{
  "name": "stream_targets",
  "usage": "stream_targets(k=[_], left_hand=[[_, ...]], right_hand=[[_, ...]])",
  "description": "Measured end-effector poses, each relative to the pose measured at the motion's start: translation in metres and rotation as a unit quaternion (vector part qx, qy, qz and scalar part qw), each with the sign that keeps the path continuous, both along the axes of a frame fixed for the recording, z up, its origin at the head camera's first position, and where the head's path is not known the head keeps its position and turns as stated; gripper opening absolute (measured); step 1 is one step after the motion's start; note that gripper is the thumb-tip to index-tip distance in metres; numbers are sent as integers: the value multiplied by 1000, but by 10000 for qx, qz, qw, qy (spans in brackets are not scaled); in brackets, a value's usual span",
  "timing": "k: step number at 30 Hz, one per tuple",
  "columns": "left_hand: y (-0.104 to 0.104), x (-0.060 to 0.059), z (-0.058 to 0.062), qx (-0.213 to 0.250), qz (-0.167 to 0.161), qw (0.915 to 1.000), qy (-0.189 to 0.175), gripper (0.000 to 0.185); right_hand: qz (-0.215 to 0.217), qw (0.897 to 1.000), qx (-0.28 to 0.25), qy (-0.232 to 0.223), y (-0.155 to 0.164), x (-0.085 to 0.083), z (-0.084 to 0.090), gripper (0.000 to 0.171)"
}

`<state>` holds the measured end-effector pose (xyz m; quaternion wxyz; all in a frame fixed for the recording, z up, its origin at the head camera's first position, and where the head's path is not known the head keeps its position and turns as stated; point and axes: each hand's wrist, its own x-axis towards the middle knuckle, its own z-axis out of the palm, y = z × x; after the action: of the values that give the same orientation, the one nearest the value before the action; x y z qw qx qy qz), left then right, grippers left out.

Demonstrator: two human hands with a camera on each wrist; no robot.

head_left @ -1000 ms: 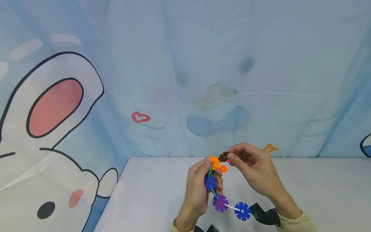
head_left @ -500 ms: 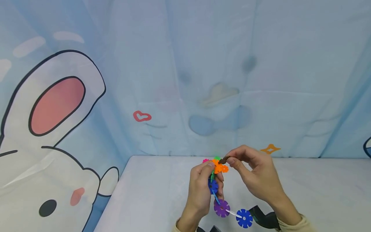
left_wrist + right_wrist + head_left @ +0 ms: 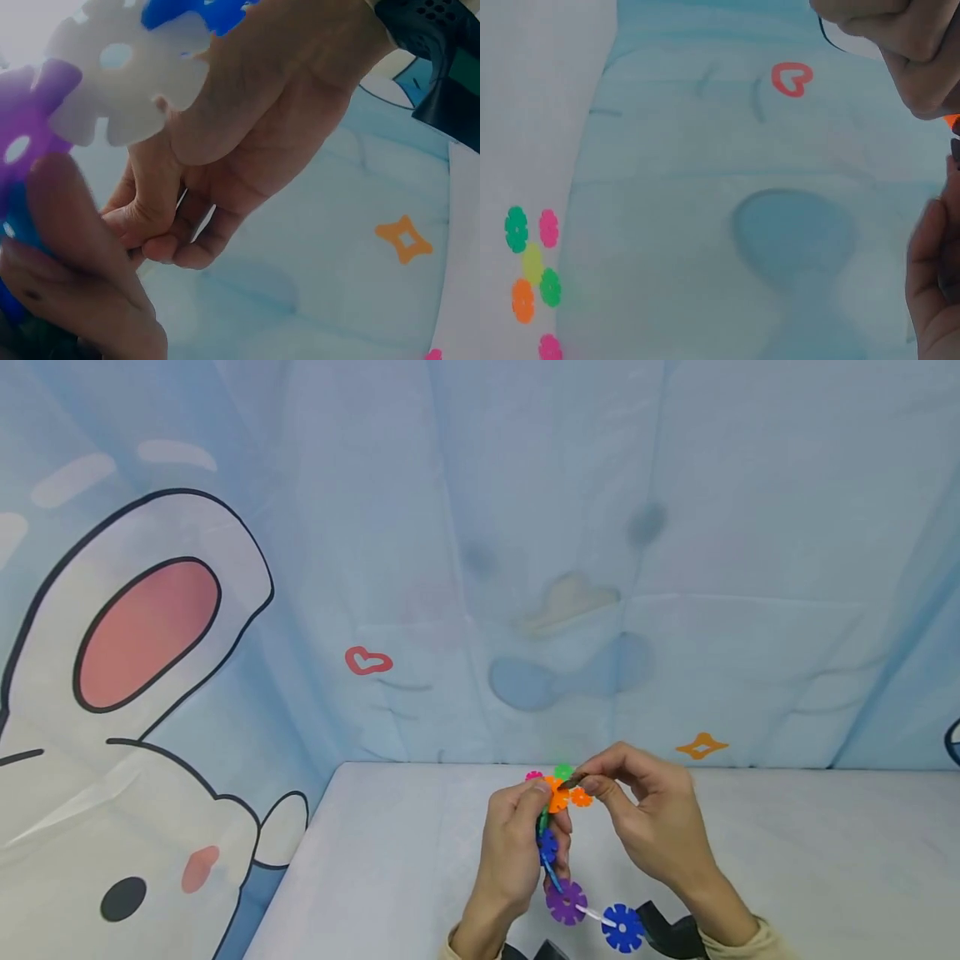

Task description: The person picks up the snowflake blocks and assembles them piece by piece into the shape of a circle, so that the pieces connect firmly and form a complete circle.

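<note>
I see my left hand [image 3: 517, 843] gripping a chain of toothed plastic discs [image 3: 558, 852], its orange disc [image 3: 556, 795] at the top and a purple disc [image 3: 566, 902] and a blue disc [image 3: 622, 927] trailing toward the near right. My right hand [image 3: 648, 822] pinches a brown disc [image 3: 572, 782] against the orange one. Both hands are above the pale table [image 3: 390, 860], with the blue cartoon backdrop [image 3: 480, 568] beyond.

No words, numbers or brand marks are readable anywhere; the backdrop cloth [image 3: 480, 568] carries only drawings.
</note>
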<state>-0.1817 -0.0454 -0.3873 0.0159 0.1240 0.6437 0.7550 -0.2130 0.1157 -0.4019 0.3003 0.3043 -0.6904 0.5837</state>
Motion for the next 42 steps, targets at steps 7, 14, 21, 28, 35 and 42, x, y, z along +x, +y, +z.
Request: stream_targets(k=[7, 14, 21, 28, 35, 42], left_hand=[[-7, -6, -2, -106, -70, 9999, -28, 50], [-38, -23, -4, 79, 67, 9998, -158, 41], [-58, -32, -9, 79, 688, 9970, -334, 42], [-50, -33, -16, 514, 1080, 9918, -447, 45], [-39, -32, -19, 437, 1520, 9863, -476, 63], [-28, -32, -20, 511, 1734, 9830, -331, 60]], right_hand=[[-17, 9999, -17, -163, -4, -1, -4, 33], [-336, 9910, 1118, -656, 2, -19, -18, 48], [-795, 9335, 3074, -1666, 0, -51, -83, 47], [-53, 8825, 4279, -1953, -5, -51, -111, 49], [-422, 8750, 4360, -2061, -9, -48, -107, 42], [-489, 8781, 4269, -2104, -9, -50, -103, 32]])
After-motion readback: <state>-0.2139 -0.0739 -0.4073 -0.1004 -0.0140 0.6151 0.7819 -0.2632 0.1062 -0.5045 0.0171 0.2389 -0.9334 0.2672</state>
